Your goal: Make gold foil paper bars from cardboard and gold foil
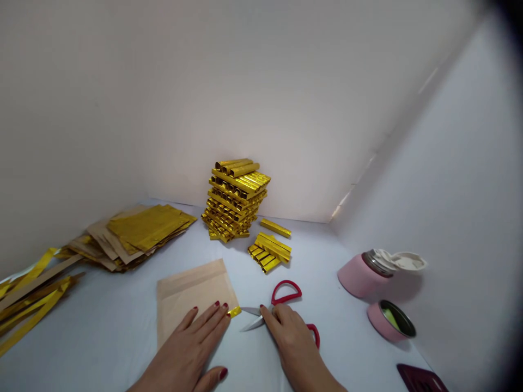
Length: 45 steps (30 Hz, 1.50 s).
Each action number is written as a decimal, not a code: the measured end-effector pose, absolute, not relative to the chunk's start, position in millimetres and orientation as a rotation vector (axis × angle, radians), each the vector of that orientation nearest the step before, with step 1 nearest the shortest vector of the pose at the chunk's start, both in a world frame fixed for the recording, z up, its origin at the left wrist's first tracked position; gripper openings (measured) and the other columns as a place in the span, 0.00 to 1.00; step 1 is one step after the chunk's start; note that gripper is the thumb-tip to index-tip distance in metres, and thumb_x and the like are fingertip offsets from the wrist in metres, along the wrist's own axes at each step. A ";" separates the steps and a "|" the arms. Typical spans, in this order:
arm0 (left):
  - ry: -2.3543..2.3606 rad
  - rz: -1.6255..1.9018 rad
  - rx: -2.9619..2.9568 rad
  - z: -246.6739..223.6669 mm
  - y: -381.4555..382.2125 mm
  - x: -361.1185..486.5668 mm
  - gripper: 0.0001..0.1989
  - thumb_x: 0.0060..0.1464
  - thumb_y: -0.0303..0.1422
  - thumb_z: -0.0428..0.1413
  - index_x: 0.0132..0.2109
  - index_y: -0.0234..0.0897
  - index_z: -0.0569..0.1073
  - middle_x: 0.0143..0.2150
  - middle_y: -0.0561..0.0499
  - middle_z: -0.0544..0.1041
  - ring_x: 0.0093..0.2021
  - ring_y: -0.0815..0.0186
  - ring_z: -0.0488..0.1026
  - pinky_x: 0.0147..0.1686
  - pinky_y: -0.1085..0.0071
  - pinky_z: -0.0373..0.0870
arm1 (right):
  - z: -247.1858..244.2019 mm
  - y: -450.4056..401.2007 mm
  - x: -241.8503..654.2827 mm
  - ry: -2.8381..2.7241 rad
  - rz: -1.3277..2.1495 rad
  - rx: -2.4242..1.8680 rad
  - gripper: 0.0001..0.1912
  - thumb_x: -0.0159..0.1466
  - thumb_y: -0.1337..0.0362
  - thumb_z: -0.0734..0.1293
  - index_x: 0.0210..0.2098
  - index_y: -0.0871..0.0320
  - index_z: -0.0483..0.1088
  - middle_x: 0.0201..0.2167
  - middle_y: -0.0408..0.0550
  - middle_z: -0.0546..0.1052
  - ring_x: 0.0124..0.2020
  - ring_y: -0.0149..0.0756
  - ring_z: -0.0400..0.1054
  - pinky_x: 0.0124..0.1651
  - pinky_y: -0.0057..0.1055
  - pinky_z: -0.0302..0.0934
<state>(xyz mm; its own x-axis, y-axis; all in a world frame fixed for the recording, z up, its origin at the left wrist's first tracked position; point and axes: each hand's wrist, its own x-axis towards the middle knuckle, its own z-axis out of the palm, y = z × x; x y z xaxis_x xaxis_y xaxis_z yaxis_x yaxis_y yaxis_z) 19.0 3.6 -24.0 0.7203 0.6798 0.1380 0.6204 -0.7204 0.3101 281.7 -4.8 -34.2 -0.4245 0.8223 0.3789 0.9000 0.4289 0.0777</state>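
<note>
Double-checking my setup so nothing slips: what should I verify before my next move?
Left hand flat on the kraft paper: ok.
Gold foil strip at the paper's edge, beside the left hand: ok.
Scissors open, blades aimed at the strip: ok.
Blades touching the strip: not ok, a small gap remains.
Right hand on the scissors, fingers through the red handle loops: not ok, the loops look empty.
</note>
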 end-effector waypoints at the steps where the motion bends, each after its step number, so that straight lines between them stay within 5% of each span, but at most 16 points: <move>1: 1.033 0.360 2.682 -24.8 3.5 18.8 0.37 0.61 0.43 0.51 0.68 0.48 0.39 0.67 0.48 0.52 0.64 0.51 0.54 0.58 0.49 0.57 | -32.1 -4.7 282.5 -2.415 -0.396 -1.477 0.23 0.58 0.78 0.59 0.51 0.56 0.66 0.31 0.48 0.71 0.27 0.37 0.66 0.28 0.29 0.61; 7: 1.039 0.316 2.637 -21.1 3.9 18.9 0.34 0.60 0.42 0.52 0.68 0.46 0.46 0.66 0.47 0.53 0.65 0.50 0.53 0.59 0.48 0.56 | -24.8 2.0 286.2 -2.494 -0.411 -1.369 0.20 0.61 0.77 0.60 0.51 0.56 0.67 0.32 0.48 0.72 0.29 0.36 0.67 0.30 0.28 0.61; 13: 1.132 0.107 2.624 0.1 9.8 40.1 0.29 0.55 0.39 0.57 0.62 0.34 0.63 0.62 0.38 0.62 0.62 0.45 0.59 0.57 0.40 0.54 | -25.7 4.4 283.7 -2.498 -0.418 -1.364 0.20 0.63 0.77 0.59 0.51 0.55 0.67 0.33 0.48 0.73 0.31 0.37 0.68 0.33 0.30 0.62; 17: 1.104 0.259 2.641 -1.0 15.9 43.9 0.22 0.60 0.36 0.53 0.58 0.31 0.67 0.61 0.38 0.65 0.60 0.51 0.63 0.58 0.50 0.59 | -31.5 2.7 286.4 -2.518 -0.399 -1.359 0.21 0.63 0.76 0.58 0.53 0.55 0.66 0.35 0.49 0.73 0.32 0.38 0.68 0.33 0.30 0.62; 21: 1.022 0.430 2.607 -12.8 19.2 31.1 0.22 0.64 0.39 0.48 0.62 0.41 0.60 0.65 0.47 0.61 0.63 0.57 0.58 0.60 0.56 0.57 | -36.8 2.3 290.5 -2.548 -0.332 -1.393 0.25 0.62 0.77 0.59 0.56 0.53 0.63 0.37 0.49 0.73 0.34 0.39 0.67 0.34 0.30 0.63; 27: 0.993 0.234 2.617 -12.2 19.8 30.4 0.31 0.64 0.50 0.41 0.68 0.45 0.45 0.68 0.47 0.49 0.67 0.52 0.46 0.60 0.45 0.50 | -32.8 -0.7 294.8 -2.479 -0.262 -1.456 0.22 0.65 0.73 0.59 0.58 0.56 0.61 0.37 0.51 0.72 0.35 0.40 0.67 0.36 0.33 0.65; 45: 1.013 0.149 2.586 -6.6 18.6 37.2 0.34 0.63 0.53 0.38 0.68 0.39 0.47 0.69 0.45 0.46 0.68 0.55 0.43 0.62 0.47 0.44 | -18.7 0.5 299.4 -2.605 -0.046 -1.429 0.22 0.62 0.75 0.62 0.55 0.60 0.65 0.34 0.52 0.72 0.33 0.41 0.69 0.34 0.37 0.69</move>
